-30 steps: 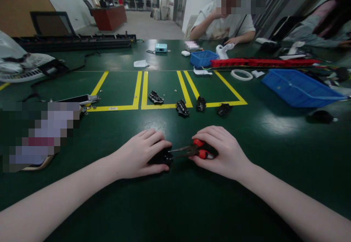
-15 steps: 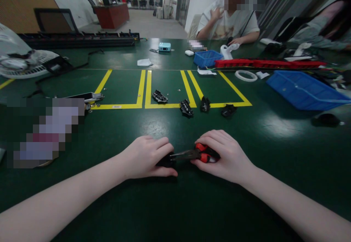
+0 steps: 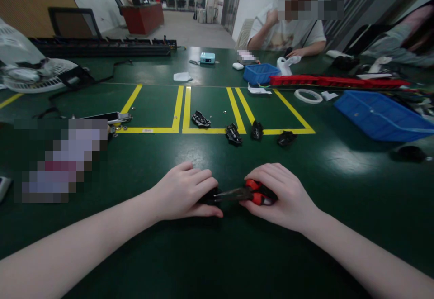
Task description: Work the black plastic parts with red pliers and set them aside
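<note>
Long-nosed pliers with red and black handles are gripped in my right hand. Their jaws point left and reach a small black part that my left hand holds between thumb and fingers. Most of that part is hidden under the fingers, so its kind does not show. Beyond my hands lie several black plastic pieces with silvery details: one inside the middle taped box, another on the tape line, a third to its right, and the rightmost one.
Yellow tape marks boxes on the green table. At right stand a large blue bin, a small blue basket and a long red strip. A white fan lies at left. Across the table sits a person.
The whole view has shifted slightly, so things appear a little further right. The pliers' jaws look slightly more apart from my right hand's grip; both hands keep their hold.
</note>
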`<state>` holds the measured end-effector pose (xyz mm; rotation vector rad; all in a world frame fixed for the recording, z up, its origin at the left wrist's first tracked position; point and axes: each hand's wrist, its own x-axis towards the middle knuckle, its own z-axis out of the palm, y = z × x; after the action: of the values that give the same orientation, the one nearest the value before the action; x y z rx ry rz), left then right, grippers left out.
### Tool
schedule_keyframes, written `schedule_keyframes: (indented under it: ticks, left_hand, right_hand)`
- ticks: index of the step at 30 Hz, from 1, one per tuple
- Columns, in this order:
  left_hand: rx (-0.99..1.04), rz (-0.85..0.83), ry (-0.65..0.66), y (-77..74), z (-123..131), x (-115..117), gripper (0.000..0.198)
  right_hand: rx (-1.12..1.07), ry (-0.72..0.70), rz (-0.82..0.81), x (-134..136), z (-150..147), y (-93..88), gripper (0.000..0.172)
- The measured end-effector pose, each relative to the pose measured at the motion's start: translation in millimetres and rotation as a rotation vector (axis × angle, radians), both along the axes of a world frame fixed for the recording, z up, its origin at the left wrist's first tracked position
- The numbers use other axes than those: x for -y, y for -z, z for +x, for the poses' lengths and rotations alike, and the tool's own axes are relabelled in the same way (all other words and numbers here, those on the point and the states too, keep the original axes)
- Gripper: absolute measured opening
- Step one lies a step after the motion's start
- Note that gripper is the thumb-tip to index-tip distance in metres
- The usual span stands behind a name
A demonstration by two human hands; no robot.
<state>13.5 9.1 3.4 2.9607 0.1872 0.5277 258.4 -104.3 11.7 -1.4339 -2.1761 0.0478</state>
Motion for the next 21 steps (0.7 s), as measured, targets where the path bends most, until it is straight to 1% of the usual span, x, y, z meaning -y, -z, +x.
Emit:
schedule_keyframes:
  ticks: [5, 9, 13, 18, 21]
  left_hand:
    - [0.061, 0.031, 0.027, 0.4, 1.1, 1.8, 0.055]
    - [0.077, 0.015, 0.051, 1.2, 1.1, 2.5, 0.056]
    - [0.069, -0.001, 0.059, 1.5, 1.0, 2.1, 0.054]
    - [0.06, -0.023, 0.054, 0.8, 1.3, 1.6, 0.052]
    - [0.052, -0.033, 0.062, 0.8, 1.1, 1.4, 0.052]
  right_hand:
    - [0.014, 0.009, 0.02, -0.7, -1.0, -3.9, 0.024]
    - [0.01, 0.023, 0.01, -1.1, 0.2, -2.4, 0.024]
    - [0.006, 0.012, -0.009, -0.4, 1.2, -0.6, 0.024]
    - [0.041, -0.017, -0.034, 0.1, -0.8, -2.5, 0.024]
    - [0.043, -0.002, -0.004, -0.3, -1.1, -1.9, 0.024]
